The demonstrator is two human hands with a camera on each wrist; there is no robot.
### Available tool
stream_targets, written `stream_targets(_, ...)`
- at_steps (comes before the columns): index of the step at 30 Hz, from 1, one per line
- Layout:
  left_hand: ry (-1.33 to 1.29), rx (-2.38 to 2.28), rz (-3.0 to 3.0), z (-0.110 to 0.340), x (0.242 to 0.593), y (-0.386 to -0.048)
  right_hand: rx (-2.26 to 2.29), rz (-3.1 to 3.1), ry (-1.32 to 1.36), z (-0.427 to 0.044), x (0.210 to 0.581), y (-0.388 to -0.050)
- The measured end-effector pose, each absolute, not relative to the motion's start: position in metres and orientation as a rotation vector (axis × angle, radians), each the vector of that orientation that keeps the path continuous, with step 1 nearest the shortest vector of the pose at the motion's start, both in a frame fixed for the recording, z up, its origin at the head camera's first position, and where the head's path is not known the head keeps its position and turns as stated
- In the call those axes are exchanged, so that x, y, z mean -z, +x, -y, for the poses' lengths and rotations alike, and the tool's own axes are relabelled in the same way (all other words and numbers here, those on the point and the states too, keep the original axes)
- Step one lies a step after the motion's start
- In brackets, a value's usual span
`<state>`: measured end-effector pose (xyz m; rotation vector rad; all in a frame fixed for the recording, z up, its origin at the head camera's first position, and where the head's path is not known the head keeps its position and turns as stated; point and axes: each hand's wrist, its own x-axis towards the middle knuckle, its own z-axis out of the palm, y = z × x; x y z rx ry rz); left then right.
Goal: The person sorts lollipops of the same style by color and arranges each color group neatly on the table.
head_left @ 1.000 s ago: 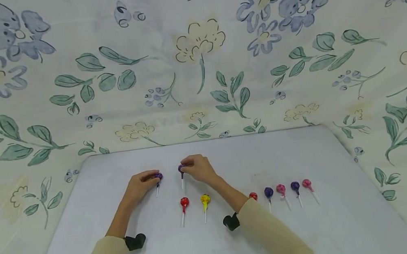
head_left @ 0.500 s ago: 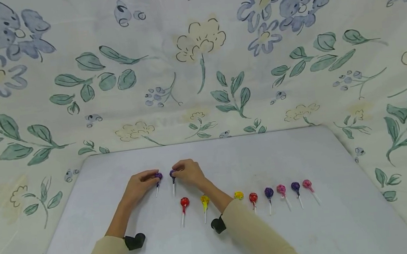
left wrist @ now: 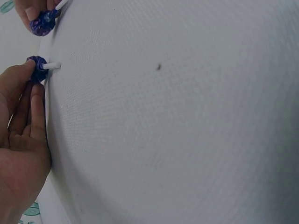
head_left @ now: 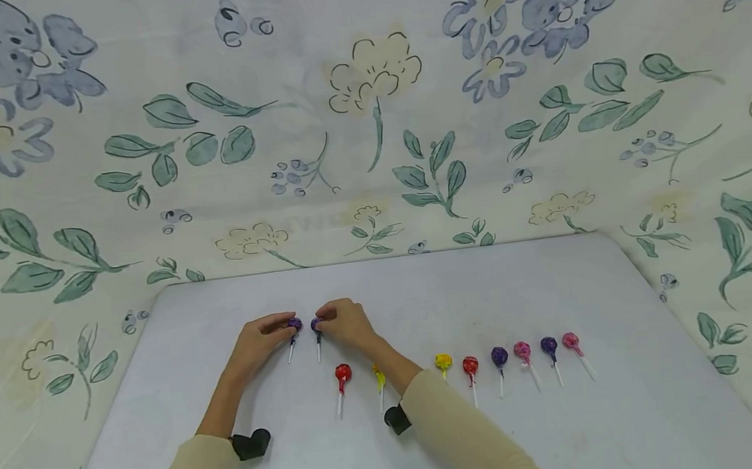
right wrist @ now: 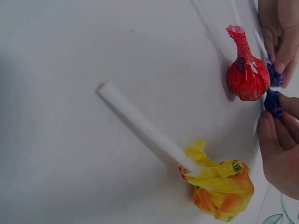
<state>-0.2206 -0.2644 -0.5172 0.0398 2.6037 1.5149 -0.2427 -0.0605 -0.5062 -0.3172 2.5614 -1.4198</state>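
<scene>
Two purple-wrapped lollipops stand side by side near the back of the table, a small gap between their heads. My left hand (head_left: 260, 345) pinches the head of the left lollipop (head_left: 295, 324), its white stick pointing toward me. Thumb and fingers of my right hand (head_left: 349, 328) hold the head of the right lollipop (head_left: 316, 325). In the left wrist view the near purple lollipop (left wrist: 38, 70) sits between thumb and fingers. Closer to me lie a red lollipop (head_left: 342, 373) and a yellow lollipop (head_left: 380, 378), the latter partly hidden by my right forearm.
On the right lies a row of several lollipops: yellow (head_left: 443, 362), red (head_left: 470, 366), purple (head_left: 500, 357), pink (head_left: 522, 352), purple (head_left: 548, 347) and pink (head_left: 570, 341). The white table (head_left: 639, 420) meets a floral cloth (head_left: 366, 130) at its back edge.
My right hand has slid left and slightly toward me with its purple lollipop, closing up to the other one. The yellow lollipop at the row's left end has come into view. My left hand stays put.
</scene>
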Motion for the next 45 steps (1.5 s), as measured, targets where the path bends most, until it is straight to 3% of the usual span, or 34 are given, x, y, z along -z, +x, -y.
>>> stream_targets(45,0.062,-1.536,-2.572,0.266,0.515,-0.220,1.450,-2.584,-0.295,0.071,0.507,-0.238)
